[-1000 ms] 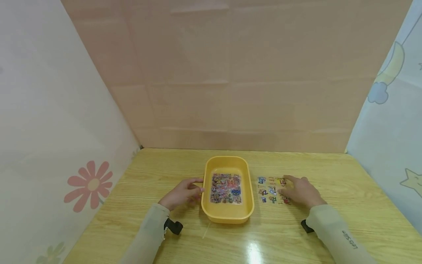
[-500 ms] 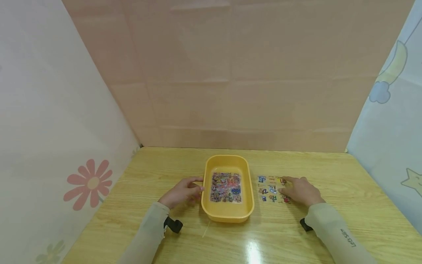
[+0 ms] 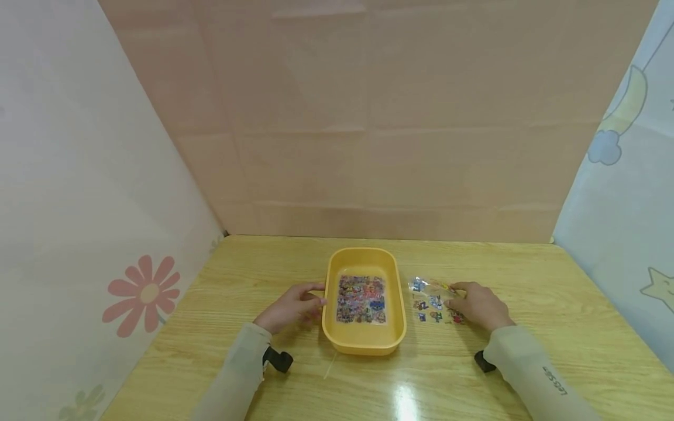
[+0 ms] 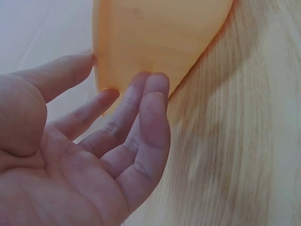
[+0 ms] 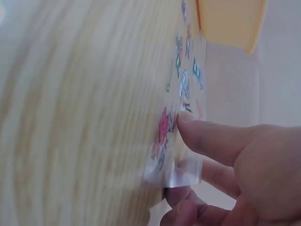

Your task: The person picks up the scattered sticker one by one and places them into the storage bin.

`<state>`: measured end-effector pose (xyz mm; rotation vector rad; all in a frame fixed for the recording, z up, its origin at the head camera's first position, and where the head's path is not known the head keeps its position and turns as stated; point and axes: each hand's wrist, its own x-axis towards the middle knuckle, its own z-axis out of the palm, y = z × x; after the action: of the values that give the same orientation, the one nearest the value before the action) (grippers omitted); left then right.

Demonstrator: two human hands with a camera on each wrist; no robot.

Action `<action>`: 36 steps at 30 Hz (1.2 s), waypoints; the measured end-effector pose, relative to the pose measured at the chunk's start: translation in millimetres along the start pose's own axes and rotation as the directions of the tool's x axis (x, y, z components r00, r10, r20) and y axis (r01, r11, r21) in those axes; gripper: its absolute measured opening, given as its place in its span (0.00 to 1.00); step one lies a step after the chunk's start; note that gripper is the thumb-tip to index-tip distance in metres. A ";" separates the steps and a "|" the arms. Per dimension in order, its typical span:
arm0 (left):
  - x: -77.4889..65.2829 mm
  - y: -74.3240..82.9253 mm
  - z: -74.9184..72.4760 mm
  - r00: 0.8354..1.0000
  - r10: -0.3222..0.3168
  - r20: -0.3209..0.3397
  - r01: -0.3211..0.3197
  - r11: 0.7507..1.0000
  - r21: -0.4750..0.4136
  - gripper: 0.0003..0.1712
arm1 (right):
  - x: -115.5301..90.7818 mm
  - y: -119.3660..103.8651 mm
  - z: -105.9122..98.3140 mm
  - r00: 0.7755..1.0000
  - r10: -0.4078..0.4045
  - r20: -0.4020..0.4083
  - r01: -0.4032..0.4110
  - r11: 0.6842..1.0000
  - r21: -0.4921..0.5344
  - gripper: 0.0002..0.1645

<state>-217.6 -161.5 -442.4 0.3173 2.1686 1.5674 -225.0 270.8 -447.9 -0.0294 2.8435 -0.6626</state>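
A clear sticker sheet (image 3: 434, 304) with small cartoon pictures lies on the table to the right of a yellow tray (image 3: 365, 345). My right hand (image 3: 481, 305) pinches its right edge: in the right wrist view the thumb (image 5: 211, 139) presses on top, with fingers curled at the edge beneath. The sheet bends up slightly at its far side. More colourful printed sheets (image 3: 361, 299) lie inside the tray; how many is unclear. Against the tray's left outer wall (image 4: 150, 37), my left hand (image 3: 292, 308) rests with relaxed fingers, the thumb touching near the rim.
A wooden table (image 3: 263, 263) carries everything. Behind it stands a plain beige backdrop (image 3: 363, 146). Printed panels flank the left and right sides, one with a red flower (image 3: 149, 293). A thin pale strip (image 3: 330, 365) lies before the tray.
The sticker sheet's far edge has risen a little off the table and now catches light. My right hand has shifted slightly; the left hand and tray stay put.
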 end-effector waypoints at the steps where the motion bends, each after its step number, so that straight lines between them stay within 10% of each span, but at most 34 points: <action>1: 0.0 -0.1 0.1 1.000 0.001 0.001 -0.001 1.000 0.000 0.35 | 0.0 0.6 0.3 1.000 0.002 -0.006 -0.002 1.000 0.014 0.40; 9: 1.1 0.4 0.8 1.000 0.005 -0.004 -0.004 1.000 0.022 0.33 | 0.7 7.4 1.1 0.998 0.059 -0.036 -0.056 0.994 0.089 0.52; 19: 1.8 -1.5 0.4 1.000 0.009 -0.003 -0.009 1.000 0.029 0.34 | -3.4 11.8 -6.3 0.997 0.072 -0.042 -0.059 0.964 0.259 0.25; 36: -0.4 -1.1 0.6 1.000 0.017 -0.004 -0.017 1.000 0.002 0.33 | -9.6 16.3 -23.7 0.997 0.080 -0.006 -0.070 0.902 0.426 0.29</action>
<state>-216.9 -161.6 -443.5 0.3337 2.1760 1.5766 -220.3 296.4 -432.4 0.1592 2.6383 -1.2560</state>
